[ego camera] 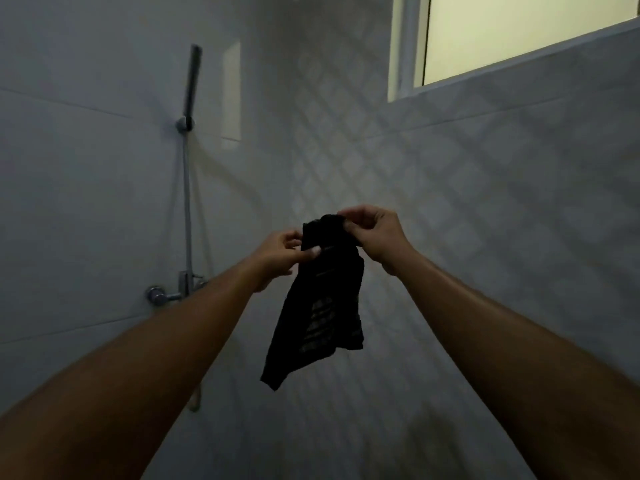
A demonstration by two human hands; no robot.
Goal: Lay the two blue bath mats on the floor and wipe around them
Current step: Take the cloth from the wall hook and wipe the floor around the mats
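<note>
A dark cloth (322, 306) with faint stripes hangs in the air in front of the tiled corner of a dim shower. My left hand (280, 254) pinches its upper left edge between thumb and fingers. My right hand (374, 233) grips the bunched top of the cloth a little higher. Both arms reach forward from the bottom corners. The cloth's lower end dangles free. No blue bath mat and no floor are in view.
A hand shower (192, 84) sits in its holder on the left wall, with a hose (188, 209) running down to a chrome mixer tap (173, 292). A frosted window (519, 36) glows at the top right. Patterned wall tiles (485, 202) fill the right side.
</note>
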